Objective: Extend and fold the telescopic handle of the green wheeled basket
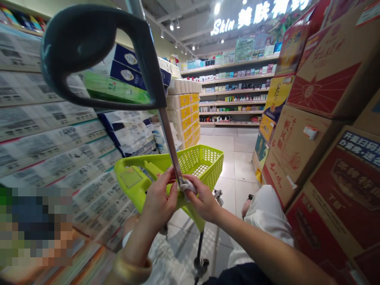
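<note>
My left hand (158, 202) and my right hand (202, 198) meet at the metal pole (169, 138) of a lime-green shopping cart, pinching a white cloth (188, 187) wrapped around the pole's lower end. A dark curved handle (89, 18) tops the pole and looms close to the camera. Just behind my hands sits the cart's lime-green plastic basket (202, 162), and nothing shows inside it. My fingers hide part of the cloth.
Packaged tissue shelves (59, 134) line the left side, and stacked cardboard cartons (308, 158) wall the right. A tiled floor aisle (234, 158) runs ahead to shelving (231, 95) with boxed goods. White clothing (267, 213) shows at lower right, and a pixelated patch (35, 225) covers the lower left.
</note>
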A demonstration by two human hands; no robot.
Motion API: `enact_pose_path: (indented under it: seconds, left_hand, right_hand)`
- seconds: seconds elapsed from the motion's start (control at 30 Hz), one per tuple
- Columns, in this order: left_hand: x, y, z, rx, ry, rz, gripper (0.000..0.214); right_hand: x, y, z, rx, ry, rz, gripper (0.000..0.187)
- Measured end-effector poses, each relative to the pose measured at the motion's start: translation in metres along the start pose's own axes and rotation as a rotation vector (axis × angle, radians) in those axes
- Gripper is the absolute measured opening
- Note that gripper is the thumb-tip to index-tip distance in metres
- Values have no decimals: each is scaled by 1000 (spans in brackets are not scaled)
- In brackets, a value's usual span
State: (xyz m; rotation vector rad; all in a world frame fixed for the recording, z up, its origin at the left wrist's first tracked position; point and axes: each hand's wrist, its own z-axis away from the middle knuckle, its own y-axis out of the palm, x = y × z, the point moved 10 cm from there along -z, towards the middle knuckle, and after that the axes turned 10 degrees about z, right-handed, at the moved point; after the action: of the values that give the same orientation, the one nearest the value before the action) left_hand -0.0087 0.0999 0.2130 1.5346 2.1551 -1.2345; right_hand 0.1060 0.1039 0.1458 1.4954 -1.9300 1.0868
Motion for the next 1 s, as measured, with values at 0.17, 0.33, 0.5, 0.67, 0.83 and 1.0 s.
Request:
enact_pose_path:
  seconds: [0.17,0.33,0.5,0.67,0.83,1.0]
  left_hand:
    - [9,-9,3,-8,-22,1,41]
    - [13,-13,4,-26,-64,-17,42]
    - [18,-15,3,-30,-90,-8,41]
    - [17,-9,2,45,-109,-165,37]
    - [22,5,2,189,-223,-305,45]
    - [30,11,1,240,-323,-305,47]
  right_hand:
    - [0,9,3,19,-70,147,40]
    - [1,10,2,32,-114,328,39]
    - [7,13,-14,87,-33,161,47]
    - [2,19,-10,85,-66,261,49]
    - [-8,16,-6,48,-55,274,61]
    - [3,20,-8,49,-121,203,77]
